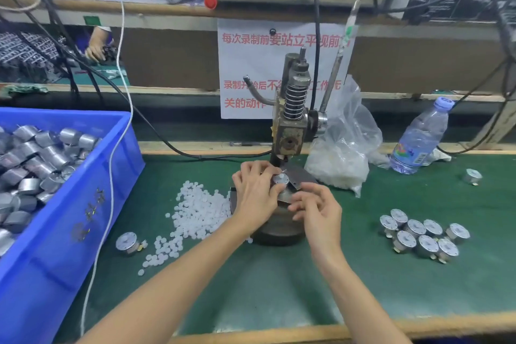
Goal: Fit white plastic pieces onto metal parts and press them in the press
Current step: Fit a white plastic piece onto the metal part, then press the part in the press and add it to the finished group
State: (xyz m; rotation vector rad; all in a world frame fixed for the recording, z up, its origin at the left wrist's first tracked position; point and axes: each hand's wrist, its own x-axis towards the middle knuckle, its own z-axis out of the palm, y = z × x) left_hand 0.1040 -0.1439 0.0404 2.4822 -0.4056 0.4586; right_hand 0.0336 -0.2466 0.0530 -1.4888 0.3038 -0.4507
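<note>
A round metal part (281, 179) with a white plastic piece on top sits on the base of the hand press (290, 120). My left hand (255, 193) grips this metal part from the left, thumb and fingers curled round it. My right hand (317, 205) hovers just to its right, fingers loosely curled and holding nothing that I can see. A heap of loose white plastic pieces (195, 212) lies on the green mat left of the press. The press lever (339, 56) stands raised.
A blue crate (83, 204) of metal parts fills the left. A single metal part (128, 243) lies beside it. Several metal parts (424, 234) cluster on the right, another single part (473, 176) farther back. A plastic bag (343, 153) and water bottle (421, 139) stand behind.
</note>
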